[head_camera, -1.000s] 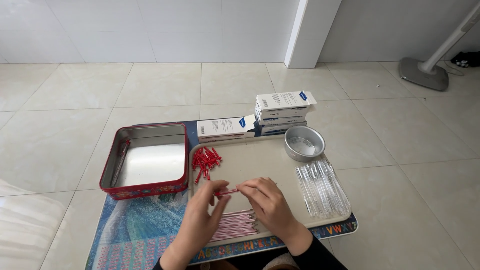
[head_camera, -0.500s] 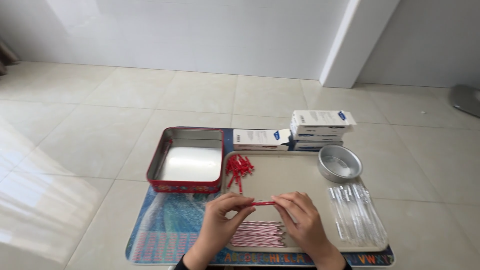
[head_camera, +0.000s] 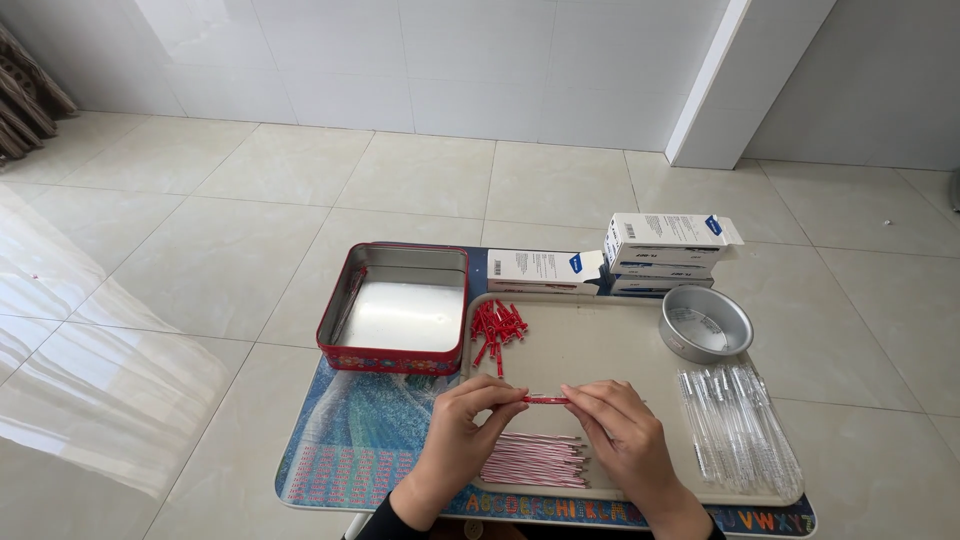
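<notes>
My left hand (head_camera: 462, 428) and my right hand (head_camera: 617, 428) each pinch one end of a thin red pen part (head_camera: 546, 400), held level above a beige tray (head_camera: 590, 340). Just under my hands lies a pile of red-and-white thin sticks (head_camera: 532, 460). Several small red caps (head_camera: 496, 328) lie heaped at the tray's far left. A row of clear tubes (head_camera: 738, 428) rests on the tray's right side.
A red metal tin (head_camera: 398, 310) with a shiny bottom stands left of the tray. A round metal bowl (head_camera: 704, 324) sits at the tray's far right corner. White boxes (head_camera: 662, 252) are stacked behind it. All stands on a low table with a patterned mat (head_camera: 350, 440) on a tiled floor.
The camera has swung left, so the table sits further right in view. My hands have lifted the red part slightly and hold it between them, a little further apart.
</notes>
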